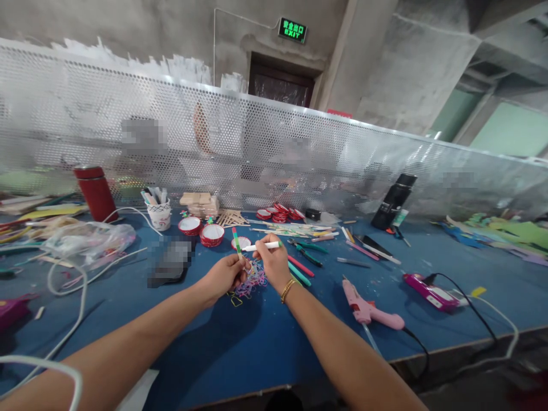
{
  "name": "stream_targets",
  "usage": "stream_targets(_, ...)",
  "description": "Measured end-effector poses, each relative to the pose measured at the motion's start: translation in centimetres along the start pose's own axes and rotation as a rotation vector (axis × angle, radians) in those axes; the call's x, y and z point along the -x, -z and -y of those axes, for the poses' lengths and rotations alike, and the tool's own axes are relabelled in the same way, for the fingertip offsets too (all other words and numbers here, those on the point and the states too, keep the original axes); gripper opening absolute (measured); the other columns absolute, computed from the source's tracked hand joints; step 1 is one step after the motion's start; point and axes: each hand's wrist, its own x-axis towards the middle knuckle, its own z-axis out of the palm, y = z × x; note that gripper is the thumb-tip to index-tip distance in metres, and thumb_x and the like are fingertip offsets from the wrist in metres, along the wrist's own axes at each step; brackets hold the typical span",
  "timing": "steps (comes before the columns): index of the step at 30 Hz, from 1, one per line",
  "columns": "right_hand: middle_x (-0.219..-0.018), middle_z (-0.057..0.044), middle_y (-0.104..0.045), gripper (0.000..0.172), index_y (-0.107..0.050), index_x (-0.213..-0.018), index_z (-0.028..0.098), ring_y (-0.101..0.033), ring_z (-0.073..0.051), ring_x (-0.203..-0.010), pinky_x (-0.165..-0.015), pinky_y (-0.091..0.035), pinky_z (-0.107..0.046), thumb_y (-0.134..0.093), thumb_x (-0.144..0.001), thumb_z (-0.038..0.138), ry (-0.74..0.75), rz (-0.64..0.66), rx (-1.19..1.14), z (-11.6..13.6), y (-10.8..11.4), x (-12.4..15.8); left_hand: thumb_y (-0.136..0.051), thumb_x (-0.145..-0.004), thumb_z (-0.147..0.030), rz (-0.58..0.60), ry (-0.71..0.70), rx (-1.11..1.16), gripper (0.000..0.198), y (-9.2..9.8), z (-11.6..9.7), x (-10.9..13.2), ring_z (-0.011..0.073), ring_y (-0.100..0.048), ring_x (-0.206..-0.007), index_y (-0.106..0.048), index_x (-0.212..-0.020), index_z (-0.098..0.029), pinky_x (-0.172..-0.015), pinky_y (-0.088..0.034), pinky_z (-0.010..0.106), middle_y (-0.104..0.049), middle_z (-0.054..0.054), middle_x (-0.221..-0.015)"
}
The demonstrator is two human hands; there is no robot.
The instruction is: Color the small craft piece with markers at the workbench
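My left hand [226, 277] pinches the lower end of a thin wooden craft stick [237, 241], which stands nearly upright with red and green bands on it. In my right hand [274, 262] is a white marker [266, 246] with a green end, held like a pen. Its tip points left, close to the stick; whether it touches cannot be made out. Under both hands lies a heap of colourful paper clips [253, 279], mostly purple and pink. A red marker [301, 266] and a teal marker [299, 274] lie just right of my right hand.
Green-handled pliers [306, 251] lie beyond the markers. A pink glue gun [368, 308] with a cord rests at right. Round red-and-white boxes [212, 234], a paper cup [158, 214] of pens and a red flask [95, 194] stand behind. A dark phone [173, 260] lies left.
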Motion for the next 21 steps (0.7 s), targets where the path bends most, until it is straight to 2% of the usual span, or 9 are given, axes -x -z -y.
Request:
stream_targets(2, -0.054, 0.004, -0.058, 0.022, -0.050, -0.068, 0.020, -0.053, -0.011, -0.051, -0.057, -0.043, -0.023, -0.057, -0.081, 0.036, -0.001, -0.025, -0.008, 0.01, 0.00, 0.00, -0.045, -0.086, -0.037, -0.009, 0.011, 0.005, 0.023, 0.02, 0.02, -0.01, 0.0054, -0.037, -0.040, -0.052, -0.080, -0.016, -0.040, -0.022, 0.018, -0.049, -0.004, -0.052)
stream_targets(7, -0.054, 0.004, -0.058, 0.020, -0.050, -0.069, 0.020, -0.052, -0.011, -0.051, -0.055, -0.043, -0.022, -0.056, -0.081, 0.035, 0.000, 0.027, 0.008, 0.04, -0.03, 0.03, -0.049, -0.084, -0.041, -0.006, 0.013, 0.023, 0.025, 0.11, 0.21, -0.20, 0.0051, -0.036, -0.039, -0.052, -0.079, -0.016, -0.041, -0.021, 0.018, -0.050, -0.004, -0.052)
stream_targets(11, -0.055, 0.004, -0.058, 0.021, -0.050, -0.068, 0.021, -0.053, -0.011, -0.052, -0.056, -0.043, -0.022, -0.056, -0.081, 0.036, 0.004, -0.013, 0.009, 0.01, -0.01, -0.01, -0.052, -0.081, -0.043, -0.016, 0.008, 0.045, 0.027, 0.14, 0.31, -0.29, 0.0054, -0.036, -0.039, -0.053, -0.078, -0.016, -0.041, -0.022, 0.018, -0.050, -0.004, -0.051)
stream_targets(16, -0.054, 0.004, -0.058, 0.021, -0.051, -0.068, 0.020, -0.053, -0.011, -0.051, -0.055, -0.043, -0.022, -0.057, -0.081, 0.036, -0.004, 0.021, 0.010, 0.04, -0.07, 0.05, -0.053, -0.081, -0.043, -0.006, -0.005, 0.043, 0.027, 0.09, 0.17, -0.19, 0.0052, -0.036, -0.039, -0.052, -0.077, -0.016, -0.040, -0.020, 0.018, -0.050, -0.004, -0.050)
stream_targets(21, -0.054, 0.004, -0.058, 0.020, -0.049, -0.068, 0.021, -0.053, -0.011, -0.052, -0.056, -0.044, -0.022, -0.057, -0.081, 0.035, -0.006, -0.012, -0.008, 0.05, 0.00, 0.02, -0.050, -0.083, -0.043, -0.014, -0.001, 0.028, 0.027, 0.07, 0.09, -0.14, 0.0055, -0.036, -0.039, -0.053, -0.079, -0.016, -0.040, -0.021, 0.018, -0.050, -0.004, -0.051)
